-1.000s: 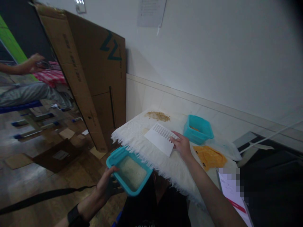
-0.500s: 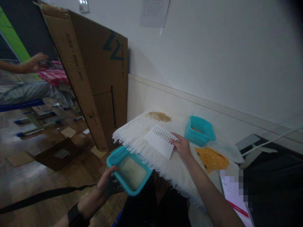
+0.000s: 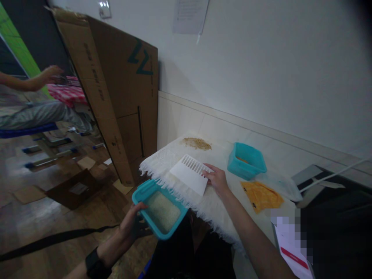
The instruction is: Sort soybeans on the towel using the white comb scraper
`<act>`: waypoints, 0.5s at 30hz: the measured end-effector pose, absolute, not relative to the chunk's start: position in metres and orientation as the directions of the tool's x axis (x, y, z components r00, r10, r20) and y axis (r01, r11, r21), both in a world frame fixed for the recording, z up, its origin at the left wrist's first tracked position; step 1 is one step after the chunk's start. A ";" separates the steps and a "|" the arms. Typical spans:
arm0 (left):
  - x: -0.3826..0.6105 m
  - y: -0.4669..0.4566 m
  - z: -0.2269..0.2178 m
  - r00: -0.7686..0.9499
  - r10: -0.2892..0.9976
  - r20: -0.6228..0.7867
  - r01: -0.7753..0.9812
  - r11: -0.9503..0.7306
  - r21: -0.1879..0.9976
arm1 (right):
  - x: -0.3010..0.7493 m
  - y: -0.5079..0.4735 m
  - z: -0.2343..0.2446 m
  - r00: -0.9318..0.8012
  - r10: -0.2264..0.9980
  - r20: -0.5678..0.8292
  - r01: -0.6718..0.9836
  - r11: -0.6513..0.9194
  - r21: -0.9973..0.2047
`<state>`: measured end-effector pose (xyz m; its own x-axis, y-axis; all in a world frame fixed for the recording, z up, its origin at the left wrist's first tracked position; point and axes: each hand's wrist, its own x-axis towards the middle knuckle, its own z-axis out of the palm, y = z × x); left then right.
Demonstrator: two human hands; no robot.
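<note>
My left hand (image 3: 130, 224) grips the near corner of a teal plastic tub (image 3: 141, 195) filled with white rice, held just below the fringed edge of a white cloth (image 3: 162, 162) on the table. My right hand (image 3: 215, 180) pinches a white comb-toothed plastic scraper (image 3: 188, 175), which lies on the cloth close to its front edge, above the tub. A small heap of brown grain (image 3: 197, 143) lies at the far side of the cloth. A second teal tub (image 3: 246, 160) with a little brown grain stands to the right.
An orange cloth (image 3: 262, 195) and a clear bag (image 3: 280, 185) lie right of the tub. Papers (image 3: 290, 244) sit at the near right. A tall cardboard sheet (image 3: 116, 93) leans on the wall at left. Another person's arm (image 3: 31, 81) reaches over a red checked cloth far left.
My right hand has drawn the scraper to the left and nearer the cloth's front edge, toward the rice tub. My left hand and the tub have stayed in place.
</note>
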<state>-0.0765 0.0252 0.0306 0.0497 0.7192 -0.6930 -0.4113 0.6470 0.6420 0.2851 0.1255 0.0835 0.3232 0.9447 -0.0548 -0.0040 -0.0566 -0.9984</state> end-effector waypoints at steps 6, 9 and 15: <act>-0.075 0.028 0.033 0.009 0.693 -0.720 -0.389 0.666 0.636 | 0.271 0.104 0.072 0.203 0.976 -0.078 -0.003 -0.079 -0.997; -0.074 0.027 0.033 0.013 0.698 -0.716 -0.386 0.664 0.640 | 0.289 0.102 0.075 0.272 0.962 -0.020 -0.003 -0.020 -1.000; -0.072 0.025 0.031 0.008 0.703 -0.711 -0.393 0.656 0.644 | 0.359 0.125 0.077 0.649 0.748 0.142 0.116 0.087 -0.989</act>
<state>-0.0719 0.0248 0.0312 0.0081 0.7031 -0.7111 -0.3926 0.6562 0.6444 0.3589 0.1254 0.0771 0.6488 0.7476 0.1418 0.1155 0.0875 -0.9894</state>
